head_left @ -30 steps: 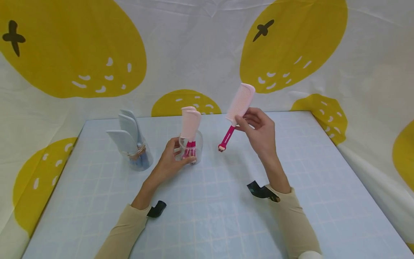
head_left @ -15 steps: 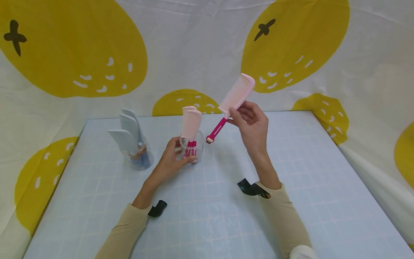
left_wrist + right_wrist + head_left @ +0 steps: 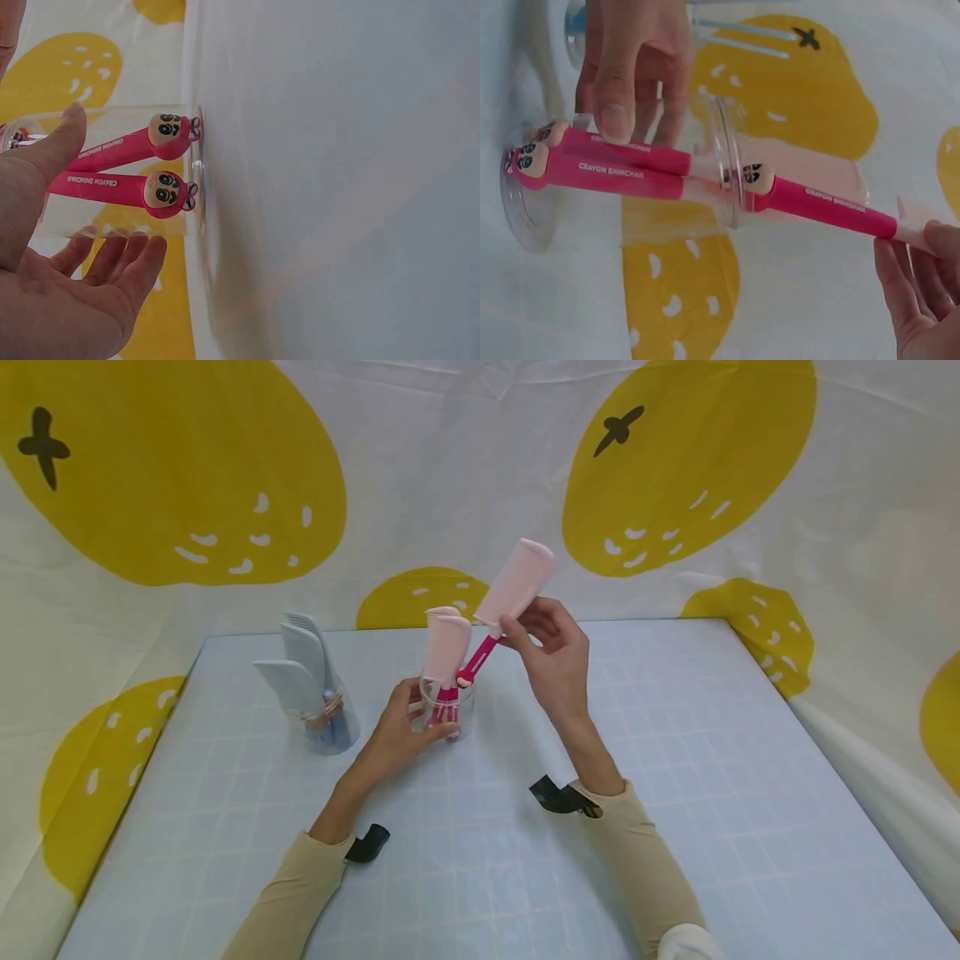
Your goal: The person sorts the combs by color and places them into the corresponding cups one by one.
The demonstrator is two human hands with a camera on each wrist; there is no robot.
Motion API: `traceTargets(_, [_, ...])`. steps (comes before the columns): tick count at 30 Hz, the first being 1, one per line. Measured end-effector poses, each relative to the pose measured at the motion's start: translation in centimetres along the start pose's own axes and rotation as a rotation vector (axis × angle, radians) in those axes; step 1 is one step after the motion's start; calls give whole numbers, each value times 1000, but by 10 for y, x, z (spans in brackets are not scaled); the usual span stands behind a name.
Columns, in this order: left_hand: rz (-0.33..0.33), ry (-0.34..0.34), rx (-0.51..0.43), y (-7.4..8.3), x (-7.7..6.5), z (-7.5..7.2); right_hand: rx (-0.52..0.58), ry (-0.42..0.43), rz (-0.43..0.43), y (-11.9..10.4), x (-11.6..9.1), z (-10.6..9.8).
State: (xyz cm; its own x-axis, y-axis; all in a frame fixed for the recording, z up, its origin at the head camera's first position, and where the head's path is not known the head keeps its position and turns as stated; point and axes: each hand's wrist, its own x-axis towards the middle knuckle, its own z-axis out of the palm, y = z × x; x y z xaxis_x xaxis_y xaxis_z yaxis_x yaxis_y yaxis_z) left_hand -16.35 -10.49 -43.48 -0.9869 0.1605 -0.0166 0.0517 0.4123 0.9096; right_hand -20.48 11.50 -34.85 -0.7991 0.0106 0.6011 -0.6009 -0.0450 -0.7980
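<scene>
My left hand grips a clear jar standing on the table, its thumb along the near side and fingers round the far side. Inside stand two pale pink combs with dark pink handles, their character-head ends down near the jar's bottom in the left wrist view. My right hand pinches another pink comb where its toothed part meets the handle. This comb is tilted, teeth end up to the right. Its handle points down at the jar's mouth, with the character head right at the rim.
Left of my left hand stands a second clear jar, tied with brown twine and holding several pale blue combs. A light blue checked cloth covers the table. Behind hangs a white curtain with yellow shapes.
My right hand has moved left with the pink comb, bringing its handle end from well right of the jar to the jar's mouth. My left hand keeps holding the jar in place.
</scene>
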Motion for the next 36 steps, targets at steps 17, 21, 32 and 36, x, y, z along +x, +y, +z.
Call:
traceTargets(17, [38,2,-6,-2,1,0,-281,-303,19,1,-9,19])
traceTargets(21, [47,2,-9,-2,1,0,-294,-362,23,1,-9,18])
traceTargets(32, [68,-8,-25,-2,0,-1,-280,-475,-6,3,-8,16])
traceTargets(36, [73,-11,-30,-3,0,-1,-302,-497,-17,3,-8,18])
